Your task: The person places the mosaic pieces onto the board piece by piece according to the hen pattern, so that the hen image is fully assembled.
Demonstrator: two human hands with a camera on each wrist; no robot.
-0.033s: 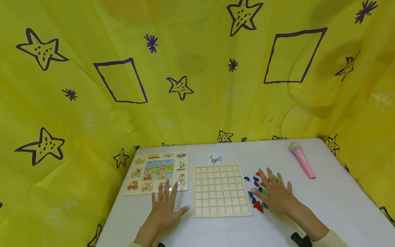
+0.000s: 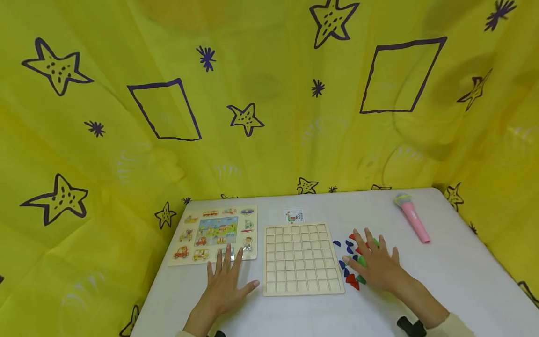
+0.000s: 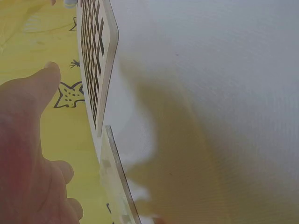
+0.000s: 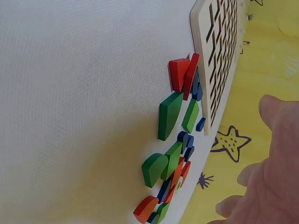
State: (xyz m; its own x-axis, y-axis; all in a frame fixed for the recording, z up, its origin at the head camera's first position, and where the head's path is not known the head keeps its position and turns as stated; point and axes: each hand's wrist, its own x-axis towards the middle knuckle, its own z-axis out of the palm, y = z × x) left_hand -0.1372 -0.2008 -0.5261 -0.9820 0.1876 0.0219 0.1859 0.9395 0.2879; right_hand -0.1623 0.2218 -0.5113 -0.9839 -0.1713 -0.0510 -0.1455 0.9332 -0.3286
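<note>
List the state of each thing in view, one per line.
Grid board: flat, grid side up
Blocks: loose, outside the grid board
Left hand: raised, fingers spread
Right hand: raised over the blocks, fingers spread
Picture puzzle: flat, face up
Card: flat, picture up
Microphone: lying on its side
Yellow curtain: hanging

Head: we look forward and down, farther back, whole grid board (image 2: 301, 260) in.
Left wrist: we're close, low over tabletop (image 3: 224, 84), rolled sideways.
Right wrist: same, rolled opposite, facing coloured pieces (image 4: 169, 116).
Both wrists: share grid board, cropped.
</note>
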